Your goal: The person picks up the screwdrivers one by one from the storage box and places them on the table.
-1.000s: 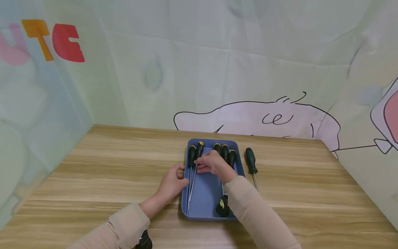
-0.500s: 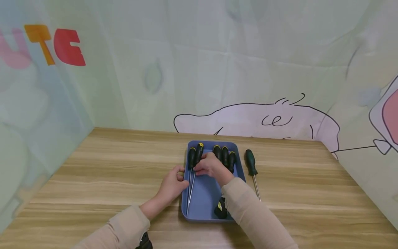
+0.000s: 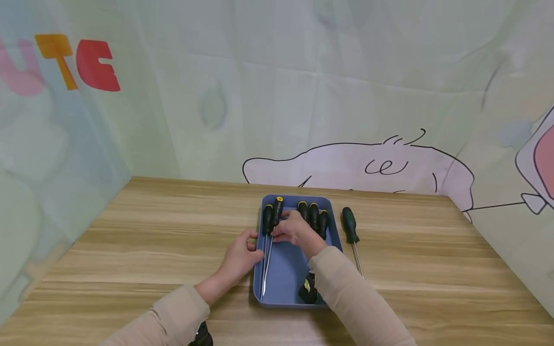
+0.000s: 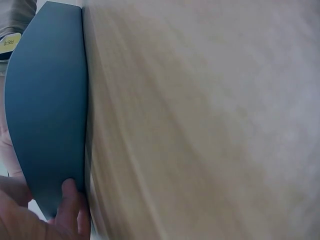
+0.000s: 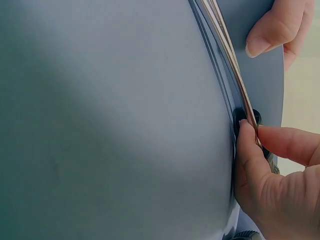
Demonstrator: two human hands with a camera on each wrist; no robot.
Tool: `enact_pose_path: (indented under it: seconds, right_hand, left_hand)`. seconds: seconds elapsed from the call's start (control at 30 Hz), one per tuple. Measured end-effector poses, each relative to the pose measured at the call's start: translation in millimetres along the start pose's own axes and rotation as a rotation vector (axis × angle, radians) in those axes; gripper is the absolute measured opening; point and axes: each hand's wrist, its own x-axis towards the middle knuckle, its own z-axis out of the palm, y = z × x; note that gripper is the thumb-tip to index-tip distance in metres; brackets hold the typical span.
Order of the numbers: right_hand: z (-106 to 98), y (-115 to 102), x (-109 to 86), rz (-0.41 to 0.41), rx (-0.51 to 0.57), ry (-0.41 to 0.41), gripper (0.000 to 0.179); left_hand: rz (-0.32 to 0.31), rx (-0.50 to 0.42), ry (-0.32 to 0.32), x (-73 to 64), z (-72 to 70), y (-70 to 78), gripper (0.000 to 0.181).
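Here's the slim screwdriver with a black handle, yellow cap and steel shaft (image 3: 277, 211), lying along the left of the rectangular blue tray (image 3: 287, 274), handle far. The right hand (image 3: 299, 234) pinches it between thumb and finger around where handle meets shaft, a spot that probably gives fine control of its angle. Snug on its left lies a second black-handled screwdriver (image 3: 267, 219), leaving little room for a fuller grip! And the left hand (image 3: 238, 253) has the tray's left wall, thumb inside, fingers outside, likely stopping any slide over the wood-grained counter (image 3: 173, 226). Far right in the tray, three black handles with yellow caps (image 3: 313, 216) line up; beyond the right wall, a dark green-handled screwdriver (image 3: 349, 226).
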Motion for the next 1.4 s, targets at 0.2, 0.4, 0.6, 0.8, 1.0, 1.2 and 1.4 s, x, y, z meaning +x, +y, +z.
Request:
enact_pose_path:
  seconds: [0.2,0.4,0.6,0.8,1.0,1.2,1.4]
  right_hand:
    - [-1,1,0.1,0.003,0.001,-0.004,0.074]
    - [-3,0,-1.3,-0.001,0.003,-0.006,0.072]
    - [-8,-1,-2.7,-0.003,0.000,-0.003,0.073]
    - [-14,-5,-5.6,0.012,-0.009,-0.020,0.073]
    - [-18,-12,-11.7,0.015,-0.028,-0.048,0.071]
    - [-22,-15,-14.5,0.013,-0.017,-0.063,0.071]
    - [-25,-18,-18.2,0.017,-0.010,-0.072,0.071]
  left_hand:
    - [0.008,0.006,0.010,-0.1,0.9,-0.4,0.036]
    - [0.015,0.002,0.015,0.0,1.0,-0.8,0.035]
    - [0.009,0.000,0.013,-0.1,1.3,0.0,0.034]
    - [0.012,0.011,0.018,0.1,1.5,-0.5,0.036]
    - [-0.002,0.014,0.014,0.6,1.1,0.0,0.035]
    - [-0.009,0.014,0.012,1.2,1.0,-0.2,0.036]
    - [-0.010,0.023,0.010,2.8,1.6,-1.1,0.036]
